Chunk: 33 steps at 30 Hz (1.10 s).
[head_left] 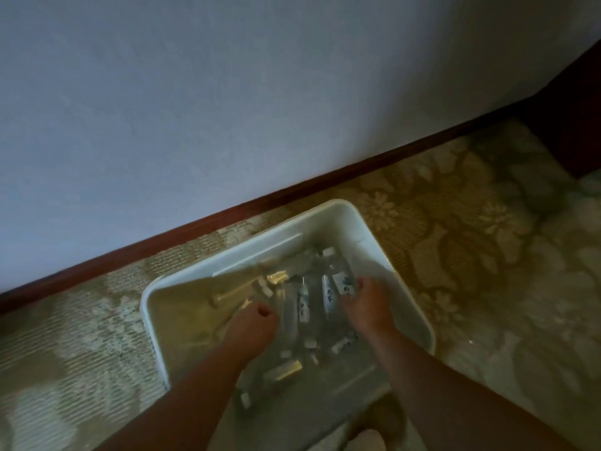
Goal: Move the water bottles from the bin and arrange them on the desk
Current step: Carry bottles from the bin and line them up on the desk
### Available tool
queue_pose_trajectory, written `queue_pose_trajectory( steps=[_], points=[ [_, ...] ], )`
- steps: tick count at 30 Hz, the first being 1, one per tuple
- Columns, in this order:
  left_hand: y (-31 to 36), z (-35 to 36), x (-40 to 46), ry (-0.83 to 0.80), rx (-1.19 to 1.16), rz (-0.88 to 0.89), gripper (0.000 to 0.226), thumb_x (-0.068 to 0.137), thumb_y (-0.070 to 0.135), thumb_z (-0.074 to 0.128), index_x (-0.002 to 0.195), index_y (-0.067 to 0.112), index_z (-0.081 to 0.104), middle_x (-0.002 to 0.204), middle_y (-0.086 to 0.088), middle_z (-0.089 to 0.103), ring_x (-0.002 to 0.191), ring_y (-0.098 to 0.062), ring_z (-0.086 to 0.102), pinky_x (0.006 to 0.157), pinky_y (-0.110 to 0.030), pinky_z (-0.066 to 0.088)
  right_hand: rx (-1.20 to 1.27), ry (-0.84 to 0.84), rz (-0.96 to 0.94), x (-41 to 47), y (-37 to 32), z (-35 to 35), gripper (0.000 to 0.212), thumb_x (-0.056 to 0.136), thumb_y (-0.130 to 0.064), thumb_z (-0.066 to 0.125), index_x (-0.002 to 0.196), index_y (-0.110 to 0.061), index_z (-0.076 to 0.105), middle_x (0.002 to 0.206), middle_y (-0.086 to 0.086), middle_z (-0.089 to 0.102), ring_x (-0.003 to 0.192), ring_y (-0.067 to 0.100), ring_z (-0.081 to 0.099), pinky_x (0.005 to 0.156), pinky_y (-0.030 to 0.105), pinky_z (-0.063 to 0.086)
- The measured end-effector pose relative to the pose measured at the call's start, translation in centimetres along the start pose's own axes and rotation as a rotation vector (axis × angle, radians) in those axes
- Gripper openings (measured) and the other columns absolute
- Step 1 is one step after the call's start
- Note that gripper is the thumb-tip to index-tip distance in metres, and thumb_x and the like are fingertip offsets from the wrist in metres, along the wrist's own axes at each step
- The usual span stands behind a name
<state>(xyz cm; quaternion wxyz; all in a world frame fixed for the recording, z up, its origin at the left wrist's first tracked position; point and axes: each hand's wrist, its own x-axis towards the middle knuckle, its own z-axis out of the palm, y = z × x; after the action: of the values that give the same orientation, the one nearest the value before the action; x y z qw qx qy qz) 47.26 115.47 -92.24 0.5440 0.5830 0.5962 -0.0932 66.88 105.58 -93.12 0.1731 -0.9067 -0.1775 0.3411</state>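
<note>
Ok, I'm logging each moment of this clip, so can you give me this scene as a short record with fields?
setting: patterned carpet beside a pale wall
container: white rectangular plastic bin on the carpet
contents: clear plastic water bottles with white caps, lying jumbled
left hand: inside the bin, fingers curled; grip unclear through blur
right hand: inside the bin, fingers on a labelled bottle
desk: not in view

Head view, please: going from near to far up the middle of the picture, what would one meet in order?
Person's left hand and right hand among clear plastic water bottles → far rim of the white plastic bin → strip of patterned beige carpet → dark red-brown wooden baseboard → pale blue-grey wall.
</note>
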Motion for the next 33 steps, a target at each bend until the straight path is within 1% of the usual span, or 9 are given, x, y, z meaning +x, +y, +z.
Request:
queue_pose_trajectory(
  steps=[3,7,12,14,18,22,26,29,33],
  points=[
    [-1.5,4.1,5.4,-0.036,0.045,-0.05,0.018,0.095,0.018,0.054,0.083,0.013,0.066,0.08,-0.006,0.066,0.071,-0.018,0.061,0.065,-0.029,0.047,-0.104,0.012,-0.021,4.6,1.9,4.4,0.058,0.089,-0.039,0.071,0.137,-0.018,0.047,0.134,0.007,0.058,0.123,0.025,0.058,0.097,0.037,0.054],
    [-4.6,10.1,10.3,0.004,0.013,-0.258,0.047,0.097,0.032,0.056,0.131,0.0,0.054,0.132,-0.018,0.058,0.121,-0.033,0.057,0.093,-0.03,0.047,-0.29,0.098,-0.105,8.2,4.2,9.1,0.089,0.085,-0.05,0.069,0.155,-0.019,0.023,0.152,0.014,0.032,0.14,0.032,0.037,0.113,0.044,0.039],
    [-6.5,15.8,11.3,0.235,0.226,-0.29,0.094,0.085,0.054,0.064,0.154,0.006,0.022,0.157,-0.016,0.023,0.141,-0.031,0.031,0.113,-0.038,0.03,-0.426,0.308,-0.178,9.1,3.9,11.8,0.064,0.08,-0.053,0.069,0.129,-0.015,0.053,0.129,0.016,0.046,0.12,0.033,0.045,0.1,0.047,0.042],
    [-6.5,16.3,11.0,0.31,0.233,-0.225,0.083,0.088,0.046,0.058,0.154,0.006,0.025,0.15,-0.022,0.033,0.131,-0.035,0.044,0.106,-0.041,0.041,-0.48,0.25,-0.183,9.2,3.2,11.2,0.054,0.083,-0.052,0.064,0.124,-0.019,0.055,0.13,0.013,0.045,0.122,0.031,0.042,0.1,0.046,0.039],
    [-7.9,16.0,11.3,0.332,0.222,-0.002,0.067,0.076,0.022,0.059,0.135,-0.007,0.045,0.101,-0.037,0.063,0.069,-0.046,0.067,0.056,-0.048,0.056,-0.309,0.061,-0.158,10.0,3.3,11.0,0.048,0.08,-0.061,0.047,0.119,-0.035,0.056,0.125,0.0,0.058,0.119,0.025,0.054,0.101,0.046,0.046],
    [-9.0,16.8,10.4,0.34,0.101,-0.06,0.072,0.089,0.022,0.063,0.151,0.013,0.029,0.138,-0.016,0.044,0.12,-0.032,0.055,0.096,-0.037,0.049,0.008,-0.123,-0.182,8.4,3.6,9.3,0.025,0.082,-0.039,0.074,0.102,-0.034,0.06,0.102,-0.012,0.066,0.094,0.008,0.062,0.085,0.03,0.051],
    [-7.4,17.0,10.2,0.374,-0.169,-0.17,0.101,0.082,0.019,0.076,0.159,0.018,0.01,0.15,-0.017,0.03,0.137,-0.036,0.04,0.112,-0.041,0.032,0.105,-0.191,-0.175,7.6,3.6,7.9,0.043,0.076,-0.033,0.083,0.113,-0.026,0.064,0.102,-0.008,0.071,0.092,0.009,0.068,0.081,0.032,0.059],
    [-8.7,16.5,11.1,0.39,-0.108,-0.049,0.09,0.076,0.023,0.08,0.153,0.016,0.032,0.152,-0.017,0.034,0.14,-0.035,0.036,0.116,-0.039,0.027,0.167,-0.153,-0.2,6.4,2.7,6.7,0.043,0.074,-0.029,0.087,0.109,-0.026,0.063,0.097,-0.01,0.07,0.088,0.004,0.067,0.073,0.024,0.056],
    [-8.3,13.9,8.9,0.338,-0.217,-0.114,0.066,0.069,0.018,0.085,0.128,0.008,0.058,0.127,-0.019,0.062,0.118,-0.037,0.058,0.101,-0.04,0.047,0.216,-0.113,-0.204,3.9,2.3,3.6,0.042,0.073,-0.034,0.086,0.107,-0.024,0.065,0.095,-0.007,0.071,0.087,0.009,0.068,0.072,0.027,0.053]
  ],
)
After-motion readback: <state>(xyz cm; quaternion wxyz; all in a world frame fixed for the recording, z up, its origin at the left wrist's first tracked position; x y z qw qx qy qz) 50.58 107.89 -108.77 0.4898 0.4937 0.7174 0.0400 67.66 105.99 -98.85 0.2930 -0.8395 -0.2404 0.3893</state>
